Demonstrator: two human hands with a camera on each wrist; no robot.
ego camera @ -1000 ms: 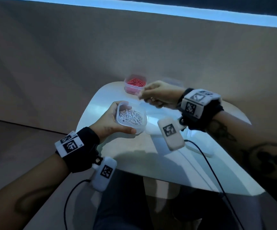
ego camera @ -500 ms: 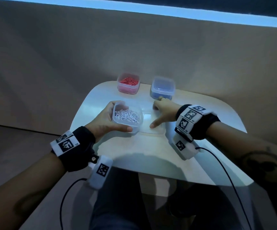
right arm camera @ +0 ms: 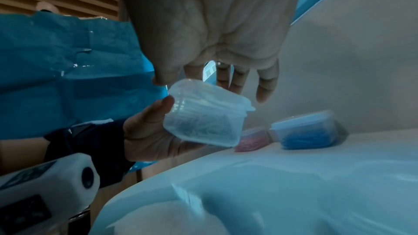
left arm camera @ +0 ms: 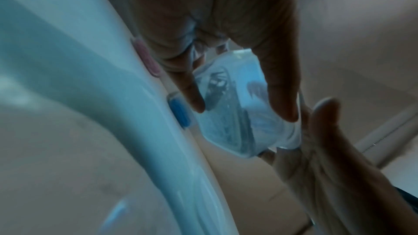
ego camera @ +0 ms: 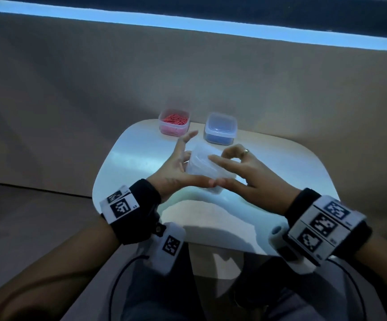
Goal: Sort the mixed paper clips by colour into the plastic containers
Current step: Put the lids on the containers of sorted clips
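Lidded now, clear container (ego camera: 207, 169) lifted between left hand (ego camera: 176, 167) and right hand (ego camera: 241, 172).

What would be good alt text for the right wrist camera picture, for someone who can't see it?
Both hands hold a lidded clear container of pale paper clips above a white table: the left hand cradles it from below, while the right hand touches its lid from above. Behind, on the table, stand a lidded blue-clip container and a partly hidden pink-clip container.

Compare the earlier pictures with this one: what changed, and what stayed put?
The lid left the table and now covers the white-clip tub; the right hand presses it on while the left hand grips the raised tub. Red tub and blue tub stayed.
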